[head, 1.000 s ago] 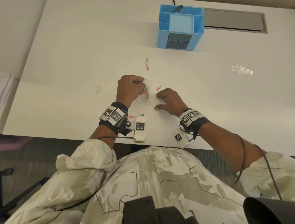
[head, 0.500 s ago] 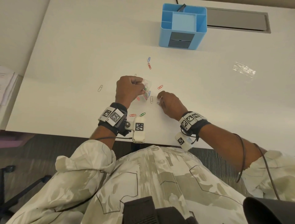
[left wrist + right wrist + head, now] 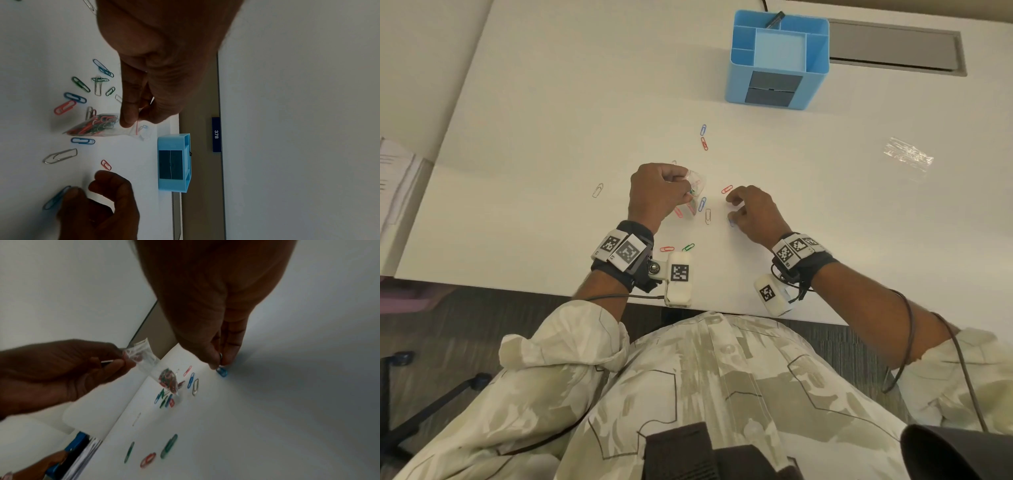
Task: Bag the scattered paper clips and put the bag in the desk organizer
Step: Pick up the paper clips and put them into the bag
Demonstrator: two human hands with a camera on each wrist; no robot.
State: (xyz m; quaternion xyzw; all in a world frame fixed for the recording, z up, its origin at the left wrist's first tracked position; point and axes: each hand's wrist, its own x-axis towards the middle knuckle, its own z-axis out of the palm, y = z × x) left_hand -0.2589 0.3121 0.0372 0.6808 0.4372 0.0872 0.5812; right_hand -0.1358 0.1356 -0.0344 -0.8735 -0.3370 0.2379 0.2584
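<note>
- Left hand [image 3: 657, 192]: grip clamped on clear bag's [image 3: 98, 125] mouth; clips hang below.
- Right hand [image 3: 755, 214]: fingertip grip pinched on blue paper clip [image 3: 222, 371] touching tabletop [image 3: 551, 120], right of bag.

A small clear zip bag [image 3: 96, 125] with a red seal line hangs tilted above the white worktop [image 3: 551, 120], its bottom corner packed with red, green and silver paper clips. Loose clips lie around it: a blue clip [image 3: 702, 204] and a silver clip [image 3: 708, 216] just beside it, a red clip [image 3: 727, 189] further right, a red and a green pair [image 3: 677, 248] nearer the worktop's edge, a blue and a red pair [image 3: 703, 137] toward the blue desk organizer [image 3: 777, 58], and a lone silver one [image 3: 597, 190] well to the left. The organizer stands upright, its compartments open on top.
</note>
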